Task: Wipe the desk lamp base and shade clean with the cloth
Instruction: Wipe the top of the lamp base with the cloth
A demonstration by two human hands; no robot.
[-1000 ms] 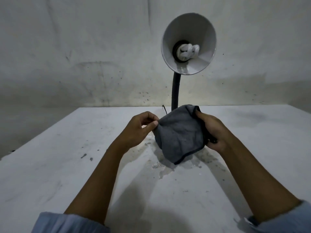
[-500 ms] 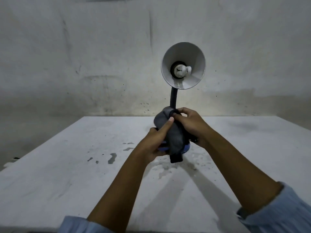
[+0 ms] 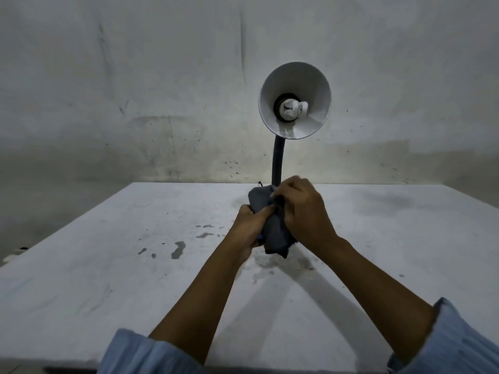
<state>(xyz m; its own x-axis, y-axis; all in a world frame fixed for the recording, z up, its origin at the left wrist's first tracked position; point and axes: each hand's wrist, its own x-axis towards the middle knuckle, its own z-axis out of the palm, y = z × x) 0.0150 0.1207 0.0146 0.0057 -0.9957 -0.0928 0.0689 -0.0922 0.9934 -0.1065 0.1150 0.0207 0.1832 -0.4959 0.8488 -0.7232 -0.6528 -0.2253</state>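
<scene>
We record a pale, stained flat surface [image 3: 89, 279] with broad open room on its left half; dark wet-looking blotches [image 3: 178, 249] lie left of centre, and the near-left corner edge falls away to a dim floor. No brand, label or writing can be read anywhere.

Moving right, the left hand [image 3: 249, 230] has its fingers curled around the lower left side of a bunched dark grey fabric cloth [image 3: 272, 225], the thumb pressed along the cloth's front. The cloth sits between the two hands, wrapped over the foot of the lamp, so we cannot see the base itself. The right hand [image 3: 302, 211] grasps the cloth from the right and from above, fingers bent into its upper folds.

Directly behind the hands, a dark flexible lamp neck [image 3: 278, 163] rises upright to a white cone-shaped lamp shade [image 3: 310, 82], which faces the camera with a white spiral bulb [image 3: 293, 107] inside. The shade stands well above both hands, untouched.

To the right, the surface runs open to its far edge against the marked grey wall [image 3: 405, 76]. Light blue sleeves [image 3: 151, 352] are rolled at both forearms.
</scene>
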